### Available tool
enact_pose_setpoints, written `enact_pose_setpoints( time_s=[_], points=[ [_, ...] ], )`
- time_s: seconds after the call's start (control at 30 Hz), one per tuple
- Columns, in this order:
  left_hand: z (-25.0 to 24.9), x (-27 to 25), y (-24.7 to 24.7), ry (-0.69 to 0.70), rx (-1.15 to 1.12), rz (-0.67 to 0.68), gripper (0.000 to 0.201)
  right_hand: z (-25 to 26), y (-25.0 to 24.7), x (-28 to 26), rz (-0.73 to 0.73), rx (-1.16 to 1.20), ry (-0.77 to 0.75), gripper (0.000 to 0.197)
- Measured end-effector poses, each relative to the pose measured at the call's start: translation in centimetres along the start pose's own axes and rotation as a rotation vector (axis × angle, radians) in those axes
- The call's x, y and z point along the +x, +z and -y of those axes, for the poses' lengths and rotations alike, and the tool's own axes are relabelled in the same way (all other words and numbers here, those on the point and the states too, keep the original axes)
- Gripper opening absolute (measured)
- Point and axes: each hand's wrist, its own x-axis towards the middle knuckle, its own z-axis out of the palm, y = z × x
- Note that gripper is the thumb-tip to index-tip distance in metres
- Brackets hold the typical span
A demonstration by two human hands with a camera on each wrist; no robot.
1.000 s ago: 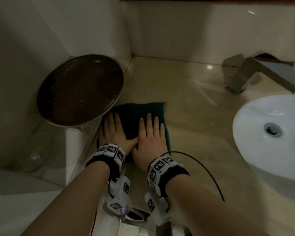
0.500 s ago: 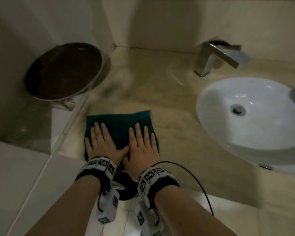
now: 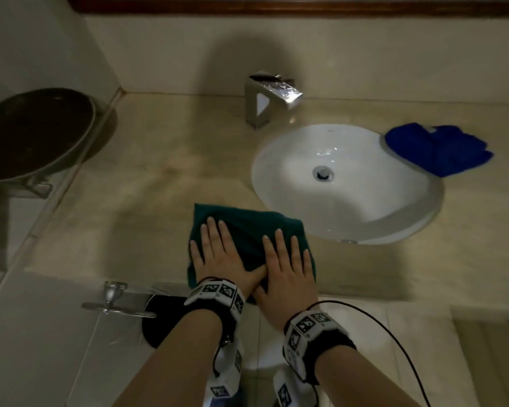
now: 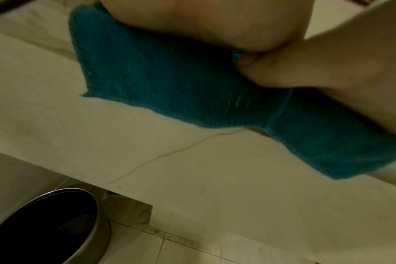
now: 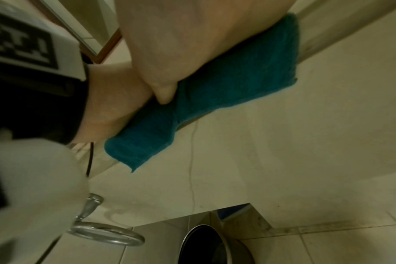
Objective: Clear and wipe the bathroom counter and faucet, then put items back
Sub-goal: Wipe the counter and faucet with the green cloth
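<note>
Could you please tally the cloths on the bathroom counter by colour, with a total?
Green cloth, flat under both hands by the sink: 1
Blue cloth, lying partly over the sink's far rim: 1
Total: 2

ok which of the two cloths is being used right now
The green cloth, flat on the counter under the left hand and right hand. The blue cloth lies untouched beyond the sink.

head view downward, wrist views close (shared green cloth (image 3: 249,230))
</note>
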Motion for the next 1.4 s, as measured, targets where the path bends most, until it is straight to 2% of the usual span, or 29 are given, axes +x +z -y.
enact_pose_setpoints(
  time_s=[0.1, 0.27, 0.43, 0.63, 1.0, 1.27, 1.4],
  points=[
    [-0.7, -0.6, 0.4, 0.034, 0.012, 0.021, 0.128, -1.0, 0.3, -1.0, -0.013, -0.010, 0.010, 0.082],
    [0.1, -0.7, 0.1, 0.081, 0.009, 0.049, 0.124, 0.4, 0.8, -1.2, -0.011, -0.021, 0.072, 0.080],
    [0.9, 0.8, -0.4, 0.105, 0.008, 0.058, 0.115, 1.0, 0.1, 0.8, 0.024, -0.047, -0.012, 0.084],
    [2.6, 5.7, -2.2, 0.117, 0.049, 0.049, 0.108, 3.6, -0.8, 5.5, 0.038, -0.059, -0.021, 0.081],
    [3.1, 17.3, -6.5, 0.122, 0.007, 0.032, 0.110, 6.4, -2.8, 16.5, -0.008, -0.012, 0.006, 0.079],
    [2.1, 24.8, -9.2, 0.197, 0.049, 0.011, 0.122, 6.2, -4.5, 22.7, 0.002, 0.192, 0.045, 0.077],
    [0.6, 27.1, -10.3, 0.216, 0.060, 0.045, 0.130, 4.7, -5.9, 24.8, 0.016, 0.128, 0.036, 0.079]
  ],
)
